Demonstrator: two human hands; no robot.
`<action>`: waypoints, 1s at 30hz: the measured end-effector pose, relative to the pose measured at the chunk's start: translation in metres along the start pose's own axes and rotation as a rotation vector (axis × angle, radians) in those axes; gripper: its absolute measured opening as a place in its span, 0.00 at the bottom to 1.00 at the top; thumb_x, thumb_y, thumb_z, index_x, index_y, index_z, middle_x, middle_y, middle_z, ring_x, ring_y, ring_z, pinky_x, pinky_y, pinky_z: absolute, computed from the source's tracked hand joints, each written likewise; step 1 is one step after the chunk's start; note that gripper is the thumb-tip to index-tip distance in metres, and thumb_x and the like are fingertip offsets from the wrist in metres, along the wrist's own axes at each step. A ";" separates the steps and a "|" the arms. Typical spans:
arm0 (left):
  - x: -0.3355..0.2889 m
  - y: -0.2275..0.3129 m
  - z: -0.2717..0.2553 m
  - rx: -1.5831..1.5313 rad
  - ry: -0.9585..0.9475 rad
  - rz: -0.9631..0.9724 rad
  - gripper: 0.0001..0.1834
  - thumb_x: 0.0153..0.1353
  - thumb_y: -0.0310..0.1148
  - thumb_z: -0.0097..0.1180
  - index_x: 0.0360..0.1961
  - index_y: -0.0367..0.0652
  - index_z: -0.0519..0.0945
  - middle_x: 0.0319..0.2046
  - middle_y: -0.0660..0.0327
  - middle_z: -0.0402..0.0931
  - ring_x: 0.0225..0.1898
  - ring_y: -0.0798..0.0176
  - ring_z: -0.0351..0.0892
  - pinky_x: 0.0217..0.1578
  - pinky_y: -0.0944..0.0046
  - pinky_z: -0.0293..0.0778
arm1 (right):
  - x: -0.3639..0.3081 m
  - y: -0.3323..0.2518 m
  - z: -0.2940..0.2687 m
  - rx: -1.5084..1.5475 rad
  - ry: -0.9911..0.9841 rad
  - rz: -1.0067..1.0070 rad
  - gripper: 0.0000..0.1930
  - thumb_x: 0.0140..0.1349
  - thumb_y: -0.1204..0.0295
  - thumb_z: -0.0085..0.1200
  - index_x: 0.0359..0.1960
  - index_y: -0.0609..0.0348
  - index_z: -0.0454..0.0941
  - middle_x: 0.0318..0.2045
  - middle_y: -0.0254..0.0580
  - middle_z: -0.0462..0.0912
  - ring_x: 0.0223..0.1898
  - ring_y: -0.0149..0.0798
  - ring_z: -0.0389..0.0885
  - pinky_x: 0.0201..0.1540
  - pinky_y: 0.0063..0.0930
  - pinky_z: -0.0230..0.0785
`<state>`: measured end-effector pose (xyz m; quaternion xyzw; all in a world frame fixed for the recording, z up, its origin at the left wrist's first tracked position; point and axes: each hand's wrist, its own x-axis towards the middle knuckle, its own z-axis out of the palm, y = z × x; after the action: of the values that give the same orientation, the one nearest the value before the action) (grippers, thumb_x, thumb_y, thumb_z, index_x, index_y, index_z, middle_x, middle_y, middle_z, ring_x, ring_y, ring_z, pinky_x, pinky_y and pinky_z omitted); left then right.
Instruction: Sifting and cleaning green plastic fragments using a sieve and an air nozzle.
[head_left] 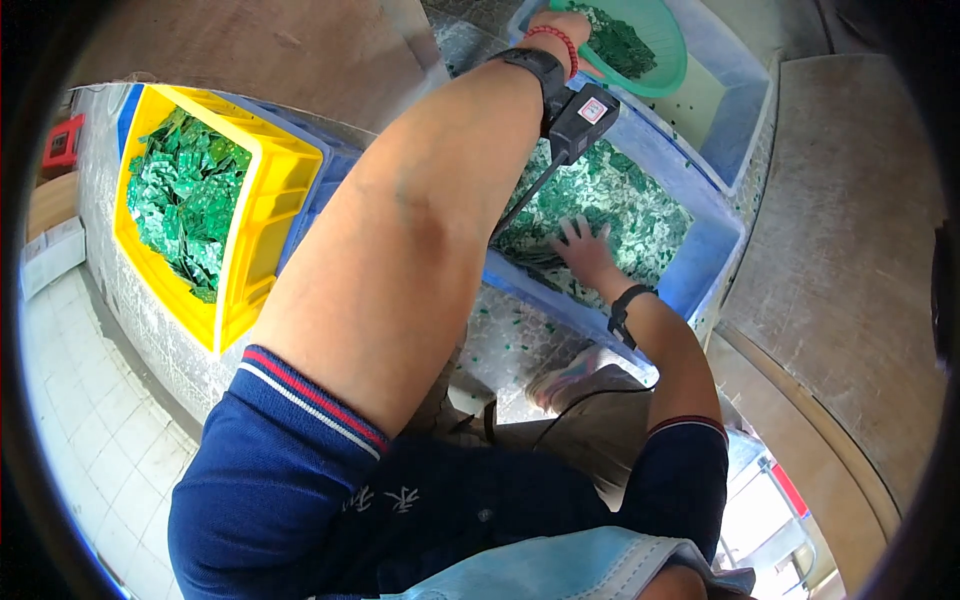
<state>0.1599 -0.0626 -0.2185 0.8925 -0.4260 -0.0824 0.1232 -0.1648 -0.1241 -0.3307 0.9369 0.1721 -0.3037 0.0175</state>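
Observation:
My left hand [562,28], a red bead bracelet at its wrist, is closed on the near left rim of a round light-green basin [673,62]. Dark green flakes [618,45] lie inside that basin, which is tilted over the far blue bin [735,140]. Nearer to me, a second blue bin [708,255] holds a spread layer of small green and whitish pieces [645,205]. On these pieces rests my right hand [588,255], fingers spread, gripping nothing that I can see. Part of my left hand's grip is hidden by the basin and wrist.
At left stands a yellow crate [235,270] full of shiny green sheet pieces [190,190]. A brown board [270,60] juts in above it, and a large brown panel [830,200] borders the bins at right. Green bits lie scattered on the floor [510,325].

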 end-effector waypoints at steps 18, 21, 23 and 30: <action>0.004 0.007 -0.001 0.064 0.048 -0.038 0.25 0.41 0.47 0.65 0.34 0.37 0.77 0.33 0.50 0.75 0.38 0.48 0.74 0.40 0.57 0.71 | -0.040 0.131 -0.033 0.466 0.416 0.594 0.37 0.33 0.66 0.64 0.50 0.59 0.62 0.46 0.49 0.70 0.48 0.50 0.70 0.48 0.35 0.64; 0.007 0.007 0.001 0.083 0.035 -0.054 0.26 0.41 0.48 0.65 0.33 0.37 0.77 0.34 0.50 0.75 0.39 0.48 0.74 0.41 0.57 0.71 | -0.057 0.137 -0.047 0.652 0.457 0.584 0.38 0.33 0.65 0.64 0.51 0.57 0.61 0.49 0.48 0.68 0.50 0.51 0.68 0.49 0.35 0.63; 0.012 0.008 0.002 -0.009 -0.026 -0.077 0.34 0.32 0.56 0.67 0.35 0.38 0.78 0.39 0.53 0.76 0.44 0.53 0.73 0.50 0.63 0.64 | -0.070 0.140 -0.063 0.671 0.487 0.604 0.37 0.33 0.67 0.65 0.49 0.59 0.62 0.43 0.48 0.73 0.45 0.48 0.72 0.47 0.33 0.64; 0.017 0.015 0.010 0.073 0.019 0.038 0.26 0.36 0.52 0.65 0.28 0.40 0.78 0.31 0.53 0.76 0.38 0.51 0.75 0.41 0.60 0.69 | -0.098 0.156 -0.176 1.071 0.923 0.389 0.33 0.31 0.72 0.68 0.44 0.64 0.67 0.38 0.42 0.75 0.38 0.35 0.74 0.43 0.28 0.67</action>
<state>0.1573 -0.0864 -0.2247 0.8889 -0.4443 -0.0558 0.0964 -0.0880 -0.2776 -0.1418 0.8631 -0.1795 0.0882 -0.4637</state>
